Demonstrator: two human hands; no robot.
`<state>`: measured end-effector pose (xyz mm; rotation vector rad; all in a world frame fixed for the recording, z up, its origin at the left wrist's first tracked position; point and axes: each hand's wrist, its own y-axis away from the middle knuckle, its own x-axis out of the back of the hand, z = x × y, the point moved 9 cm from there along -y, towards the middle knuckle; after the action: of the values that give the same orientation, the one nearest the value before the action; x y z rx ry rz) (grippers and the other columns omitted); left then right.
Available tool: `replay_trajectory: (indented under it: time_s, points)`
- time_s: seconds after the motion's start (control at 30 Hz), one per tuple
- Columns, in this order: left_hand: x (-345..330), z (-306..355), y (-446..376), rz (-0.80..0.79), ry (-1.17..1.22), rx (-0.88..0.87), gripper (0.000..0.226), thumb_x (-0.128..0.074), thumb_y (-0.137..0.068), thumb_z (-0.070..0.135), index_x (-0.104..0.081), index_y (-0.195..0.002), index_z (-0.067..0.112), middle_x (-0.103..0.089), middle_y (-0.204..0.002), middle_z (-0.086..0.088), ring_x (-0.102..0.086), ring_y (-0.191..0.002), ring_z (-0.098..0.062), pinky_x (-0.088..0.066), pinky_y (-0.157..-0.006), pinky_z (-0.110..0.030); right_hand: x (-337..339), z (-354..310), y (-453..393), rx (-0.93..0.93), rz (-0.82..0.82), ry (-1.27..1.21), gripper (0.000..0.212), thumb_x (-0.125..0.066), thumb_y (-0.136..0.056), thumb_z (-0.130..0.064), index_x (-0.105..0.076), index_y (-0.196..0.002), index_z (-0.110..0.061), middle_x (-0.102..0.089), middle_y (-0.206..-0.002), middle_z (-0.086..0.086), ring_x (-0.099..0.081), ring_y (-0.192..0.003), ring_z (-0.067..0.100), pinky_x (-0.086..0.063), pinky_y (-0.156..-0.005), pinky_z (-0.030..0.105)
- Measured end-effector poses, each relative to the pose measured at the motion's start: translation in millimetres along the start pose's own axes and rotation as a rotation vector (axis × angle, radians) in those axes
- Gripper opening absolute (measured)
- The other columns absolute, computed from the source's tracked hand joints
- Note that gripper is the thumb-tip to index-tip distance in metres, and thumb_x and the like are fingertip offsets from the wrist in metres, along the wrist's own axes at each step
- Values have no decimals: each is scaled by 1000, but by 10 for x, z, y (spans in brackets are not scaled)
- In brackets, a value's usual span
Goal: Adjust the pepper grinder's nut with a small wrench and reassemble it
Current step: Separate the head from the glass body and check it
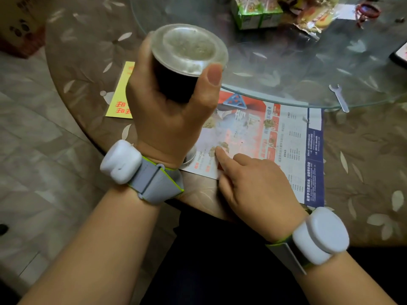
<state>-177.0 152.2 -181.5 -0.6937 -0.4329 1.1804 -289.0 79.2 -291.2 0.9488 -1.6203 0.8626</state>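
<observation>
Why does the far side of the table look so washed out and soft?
Head view: the glass turntable reflects pale glare, and the snack packets behind it are blurred; the grinder in the left hand is soft too; the wide lens bends the table edge.

The bench (363, 150) wears a brown cover patterned with pale leaves. The flyer (286, 137) is red, white and dark blue, dusted with beige powder (220, 148). At its 10 o'clock lies a yellow card (121, 93) with red lettering. The grinder body (176, 84) is dark under a cloudy clear cap (189, 49); the wrench (339, 97) is silver-grey.
</observation>
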Motion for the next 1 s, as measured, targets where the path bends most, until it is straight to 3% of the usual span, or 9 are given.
replay_trajectory:
  time_s: [0.07, 0.13, 0.2, 0.27, 0.5, 0.6, 0.73, 0.9, 1.0]
  points:
    - [-35, -139, 7, 0, 22, 87, 62, -62, -83, 45, -55, -107, -11, -59, -85, 25, -57, -80, 14, -44, -76, -5, 2, -4, -1, 5, -5, 0, 49, -38, -90, -36, -59, -128, -13, -62, -69, 3, -58, -54, 31, -29, -48, 29]
    - [-94, -201, -40, -23, -14, 128, 66, -62, -76, 47, -60, -102, -14, -56, -80, 20, -56, -73, 6, -47, -72, -12, 16, -2, 4, 1, 7, 6, 51, -37, -91, -36, -53, -134, -13, -65, -73, 4, -59, -56, 32, -28, -50, 31]
    - [-61, -171, 44, -18, 100, 187, 31, -62, -87, 48, -60, -107, 24, -61, -89, 31, -57, -85, 15, -43, -80, -5, 12, 3, 9, -4, 14, 20, 53, -36, -93, -36, -47, -139, -12, -66, -78, 5, -60, -60, 33, -27, -51, 31]
    - [-14, -69, 63, -13, 151, 106, 19, -57, -90, 49, -52, -108, 47, -56, -100, 44, -54, -96, 21, -39, -85, -1, 31, -7, 11, 2, 28, 49, 53, -34, -95, -37, -43, -141, -12, -66, -83, 5, -60, -64, 32, -26, -53, 32]
    - [-56, -91, 44, -28, 117, 50, 22, -58, -87, 56, -51, -109, 56, -57, -102, 44, -55, -96, 19, -41, -85, -4, 69, -8, -1, 6, 17, -19, 51, -28, -99, -39, -32, -145, -17, -63, -94, 3, -60, -78, 30, -28, -59, 34]
    - [-117, -152, -9, -84, 87, 66, 24, -57, -85, 60, -51, -103, 47, -61, -93, 36, -60, -89, 10, -46, -81, -12, 77, -45, -12, 30, 24, 28, 50, -29, -95, -40, -44, -138, -19, -62, -81, 3, -59, -66, 31, -28, -54, 32]
    - [-158, -175, -60, -142, 47, 49, 36, -56, -83, 63, -52, -99, 31, -60, -90, 14, -65, -79, -17, -52, -75, -24, 169, 116, -53, -48, 94, -240, 39, -37, -94, -35, -61, -119, -18, -59, -88, 5, -59, -80, 31, -47, -63, 39]
    - [-262, -228, -86, -217, -3, 109, 50, -58, -81, 64, -56, -100, 18, -59, -88, 23, -58, -82, 2, -47, -78, -17, 319, 518, -281, -233, 212, -328, 9, -67, -82, -14, -76, -81, -12, -64, -78, 6, -60, -77, 26, -41, -66, 32]
    - [-323, -173, -98, -243, 13, 126, 25, -64, -80, 53, -57, -88, 30, -63, -82, 31, -57, -80, 10, -45, -76, -13, 402, 584, -364, -281, 173, -278, 8, -73, -75, -21, -71, -68, -16, -63, -73, 1, -61, -76, 25, -41, -66, 30]
